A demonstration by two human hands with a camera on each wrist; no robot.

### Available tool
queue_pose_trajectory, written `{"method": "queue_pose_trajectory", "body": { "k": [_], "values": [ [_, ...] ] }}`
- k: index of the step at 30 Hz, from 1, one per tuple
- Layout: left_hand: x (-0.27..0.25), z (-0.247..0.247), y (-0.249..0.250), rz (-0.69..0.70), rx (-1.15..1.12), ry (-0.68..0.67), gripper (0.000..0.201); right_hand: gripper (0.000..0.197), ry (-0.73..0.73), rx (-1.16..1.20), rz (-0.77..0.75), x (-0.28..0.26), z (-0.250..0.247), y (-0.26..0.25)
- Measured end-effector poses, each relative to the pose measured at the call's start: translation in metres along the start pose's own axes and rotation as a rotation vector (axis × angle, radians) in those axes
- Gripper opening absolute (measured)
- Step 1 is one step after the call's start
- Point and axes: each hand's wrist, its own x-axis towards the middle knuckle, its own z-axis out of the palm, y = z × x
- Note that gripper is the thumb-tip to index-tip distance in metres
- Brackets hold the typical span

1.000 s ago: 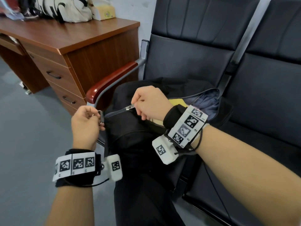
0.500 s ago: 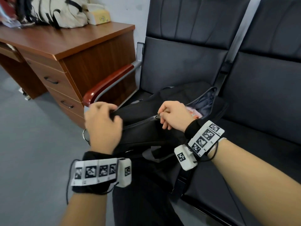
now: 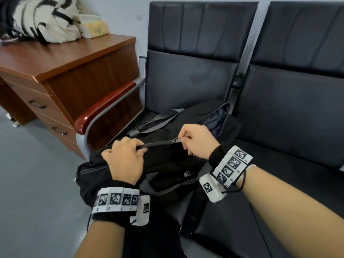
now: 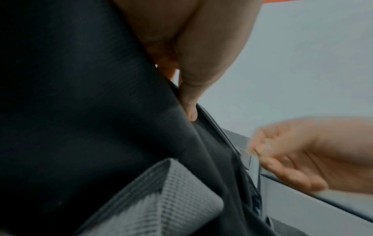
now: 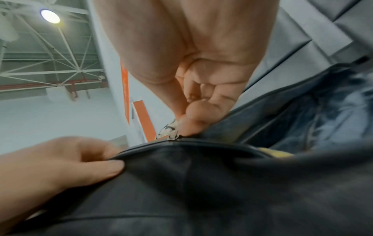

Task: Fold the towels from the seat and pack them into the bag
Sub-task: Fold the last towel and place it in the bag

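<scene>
A black bag [image 3: 167, 164] lies on the left seat [image 3: 186, 86] of the bench. My left hand [image 3: 126, 157] grips the bag's top fabric at the closed end of the zipper [image 3: 158, 144]. My right hand [image 3: 195, 140] pinches the zipper pull [image 3: 176, 140] partway along. Beyond the pull the bag gapes, showing blue-grey lining [image 3: 217, 118]. In the right wrist view my right hand [image 5: 197, 111] sits on the zipper line, and a strip of yellow towel [image 5: 276, 154] shows inside the opening. The left wrist view shows my left hand [image 4: 189, 95] clamped on the black fabric [image 4: 80, 111].
A wooden desk [image 3: 65, 58] stands to the left, carrying a white-and-black bag [image 3: 46, 21] and a tissue box [image 3: 93, 28]. A red armrest [image 3: 104, 107] borders the bag's seat. A second black seat [image 3: 288, 118] is on the right, grey floor [image 3: 28, 174] on the left.
My right hand has drawn the zipper pull to the right, narrowing the bag's opening. My left hand left the bag's end ring and now grips the fabric on top.
</scene>
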Motion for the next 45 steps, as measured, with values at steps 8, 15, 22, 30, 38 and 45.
{"method": "queue_pose_trajectory", "body": {
  "k": [8, 15, 22, 30, 38, 45],
  "values": [
    [0.011, -0.003, 0.013, -0.218, 0.039, 0.101, 0.012, 0.019, 0.351, 0.106, 0.166, 0.009, -0.058, 0.071],
    [-0.001, 0.045, 0.112, 0.139, 0.112, -0.052, 0.031, 0.023, 0.320, 0.194, 0.067, 0.007, -0.050, 0.079],
    [0.025, 0.101, 0.171, 0.211, 0.062, -0.066, 0.016, 0.025, 0.209, 0.163, 0.027, 0.018, -0.063, 0.099],
    [0.037, 0.105, 0.144, 0.091, -0.210, 0.079, 0.008, 0.018, 0.432, 0.166, 0.210, 0.063, -0.115, 0.173],
    [0.040, 0.099, 0.139, 0.076, -0.340, 0.148, 0.013, 0.020, 0.456, 0.132, 0.420, 0.086, -0.104, 0.234],
    [0.029, 0.096, 0.146, -0.031, -0.415, 0.127, 0.008, 0.020, 0.422, 0.229, 0.500, 0.068, -0.088, 0.240]
  ]
}}
